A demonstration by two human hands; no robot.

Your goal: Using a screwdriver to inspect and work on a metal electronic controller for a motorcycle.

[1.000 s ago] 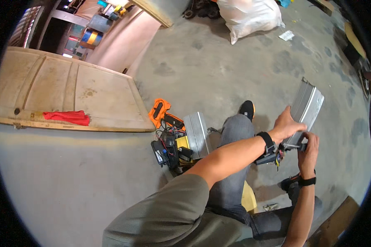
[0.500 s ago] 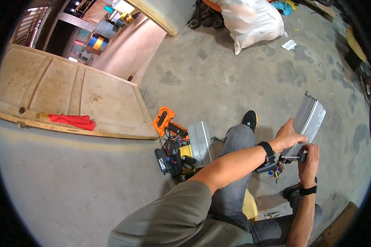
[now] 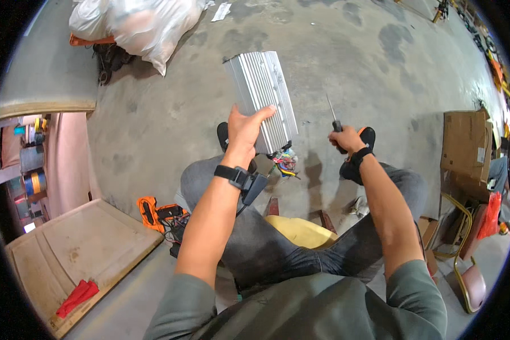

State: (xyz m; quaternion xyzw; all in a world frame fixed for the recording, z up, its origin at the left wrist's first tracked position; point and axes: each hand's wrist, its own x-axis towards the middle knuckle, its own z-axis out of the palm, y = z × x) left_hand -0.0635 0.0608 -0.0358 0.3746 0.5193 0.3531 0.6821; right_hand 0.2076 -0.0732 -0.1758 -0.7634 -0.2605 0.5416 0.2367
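Casing [image 3: 264, 90]: tilted above the floor [image 3: 164, 113], wires [image 3: 286, 164] at its near end.
Left grip [image 3: 246, 131]: clasping the casing, thumb over the ribbed face.
Right grip [image 3: 348, 139]: wrapped around a screwdriver [image 3: 336, 125], apart from casing.

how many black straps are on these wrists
2: the left strap is around the wrist of the left hand, which holds a finned metal box; the right strap, around that of the right hand, which holds a screwdriver.

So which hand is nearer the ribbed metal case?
Left. The left hand grips the metal case; the right hand, holding a screwdriver, is apart from it, to its right.
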